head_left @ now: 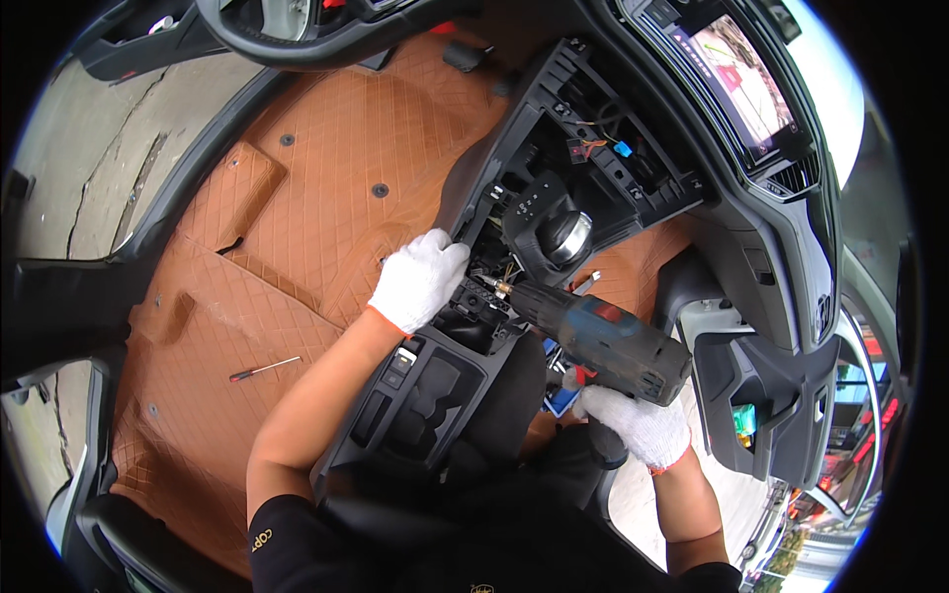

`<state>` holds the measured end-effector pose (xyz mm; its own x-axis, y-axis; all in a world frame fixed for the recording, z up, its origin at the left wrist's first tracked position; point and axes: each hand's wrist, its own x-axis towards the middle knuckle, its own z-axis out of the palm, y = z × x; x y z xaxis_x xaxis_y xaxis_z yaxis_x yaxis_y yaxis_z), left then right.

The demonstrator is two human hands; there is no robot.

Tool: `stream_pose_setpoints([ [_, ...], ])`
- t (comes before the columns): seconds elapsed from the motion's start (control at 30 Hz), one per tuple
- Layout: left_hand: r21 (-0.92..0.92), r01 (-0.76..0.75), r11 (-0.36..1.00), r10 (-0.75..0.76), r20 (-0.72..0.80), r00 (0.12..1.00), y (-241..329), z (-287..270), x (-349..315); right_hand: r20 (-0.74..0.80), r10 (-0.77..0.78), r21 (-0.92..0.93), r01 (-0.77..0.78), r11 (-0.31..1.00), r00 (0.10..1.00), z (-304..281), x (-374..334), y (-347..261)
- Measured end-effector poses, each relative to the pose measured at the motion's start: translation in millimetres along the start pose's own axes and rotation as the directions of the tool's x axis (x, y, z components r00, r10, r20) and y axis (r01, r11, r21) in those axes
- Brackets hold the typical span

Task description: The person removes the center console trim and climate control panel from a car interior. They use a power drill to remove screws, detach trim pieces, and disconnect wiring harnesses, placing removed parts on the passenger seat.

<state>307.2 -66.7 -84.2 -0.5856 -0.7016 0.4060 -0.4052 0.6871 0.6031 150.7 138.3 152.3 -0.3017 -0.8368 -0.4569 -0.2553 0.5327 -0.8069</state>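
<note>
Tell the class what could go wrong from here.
The left hand in its white knitted glove is close to the metal bit of the blue-and-black power drill, so a slip might catch it.

The black-and-silver gear selector sits beside the drill's nose and could get scuffed.

The slim red-handled screwdriver lies loose on the brown quilted floor lining and might be lost.

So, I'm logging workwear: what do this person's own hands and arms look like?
The left hand and right hand wear white knit gloves with orange cuffs. The forearms are bare. The short sleeves are black; the left one bears yellowish lettering.
</note>
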Motion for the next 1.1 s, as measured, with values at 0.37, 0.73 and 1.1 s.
stream_pose_setpoints([
  [0.37, -0.050, -0.055, 0.997, 0.063, 0.182, 0.981, -8, -12, 11, -0.049, 0.008, 0.151, 0.000, 0.988, 0.999, 9, 1, -2],
  [0.73, -0.209, 0.016, 0.978, 0.031, 0.218, 0.975, -13, -23, 8, 0.085, -0.047, -0.141, 0.059, 0.988, 0.995, 14, 33, -41],
  [1.1, -0.124, 0.057, 0.991, -0.016, 0.305, 0.952, -11, -26, 14, 0.059, -0.092, -0.102, 0.098, 0.990, 0.994, 36, 54, -47],
])
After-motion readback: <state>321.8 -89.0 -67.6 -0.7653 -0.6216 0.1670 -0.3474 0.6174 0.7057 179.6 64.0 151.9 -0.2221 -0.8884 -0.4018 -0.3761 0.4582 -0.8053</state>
